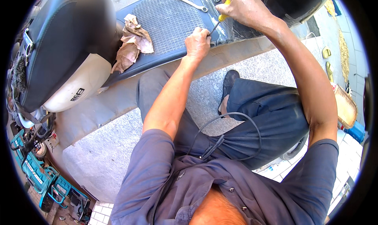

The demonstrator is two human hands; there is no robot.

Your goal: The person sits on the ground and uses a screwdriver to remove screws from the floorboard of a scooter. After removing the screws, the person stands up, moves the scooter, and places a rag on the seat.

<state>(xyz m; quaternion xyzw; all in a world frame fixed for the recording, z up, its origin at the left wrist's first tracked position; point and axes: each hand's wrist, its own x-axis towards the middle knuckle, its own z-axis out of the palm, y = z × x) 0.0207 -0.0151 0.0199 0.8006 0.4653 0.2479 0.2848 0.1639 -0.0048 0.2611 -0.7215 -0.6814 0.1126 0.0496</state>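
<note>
My right hand point(246, 8) grips the yellow handle of a screwdriver point(223, 17) at the top of the view. Its thin dark shaft slants down to the left, toward the fingertips of my left hand point(197, 44). Closed at the edge of a scooter's blue-grey footboard point(167, 24), my left hand has its fingers bunched by the screwdriver's tip; what they hold is hidden. A combination wrench point(187, 1) lies across the footboard's ribbed mat. Left of my left hand rests a crumpled brown cloth or glove point(133, 44). Clear plastic film point(232, 31) covers the panel beneath my right hand.
The scooter's black seat point(67, 36) and white body panel point(80, 85) stand at left. A dark cable point(256, 126) loops over my lap. Teal metal frames point(35, 170) sit at lower left. Green slippers point(327, 61) and a blue container point(355, 132) are at right.
</note>
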